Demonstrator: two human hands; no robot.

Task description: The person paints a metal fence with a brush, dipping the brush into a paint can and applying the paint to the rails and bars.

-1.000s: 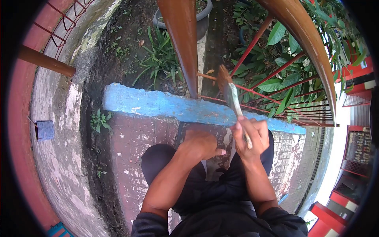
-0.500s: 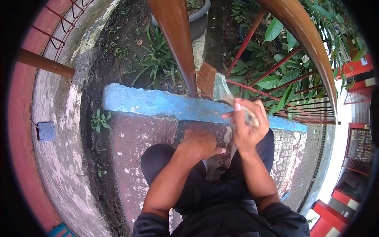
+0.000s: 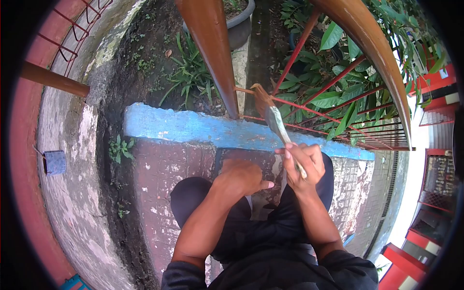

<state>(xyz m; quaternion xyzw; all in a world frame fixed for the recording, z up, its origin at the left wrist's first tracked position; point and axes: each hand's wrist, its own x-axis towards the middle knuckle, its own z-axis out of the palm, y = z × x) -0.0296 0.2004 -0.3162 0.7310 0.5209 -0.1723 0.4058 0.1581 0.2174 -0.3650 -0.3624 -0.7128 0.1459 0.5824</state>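
Note:
My right hand (image 3: 305, 166) grips the handle of a paintbrush (image 3: 277, 123) between thumb and fingers. The brush is seen edge-on, its brown-coated bristles pointing up and away from me. Their tip is against or just in front of a thin bar (image 3: 245, 90) that runs from the brown post (image 3: 212, 53). My left hand (image 3: 241, 178) is low between my knees, back up and thumb stretched to the right. Its other fingers curl down out of sight, and whatever they hold is hidden.
A chipped blue ledge (image 3: 174, 124) crosses in front of my knees. Red metal bars (image 3: 333, 72) and a curved brown rail (image 3: 382, 53) stand to the right, with leaves behind. A planter (image 3: 239, 31) stands beyond the post. A small bluish container (image 3: 54, 162) is at the left wall.
My right hand has turned the brush from flat to edge-on and lowered slightly. The bristles have shifted a little right and down, by the thin bar. My left hand stays nearly still.

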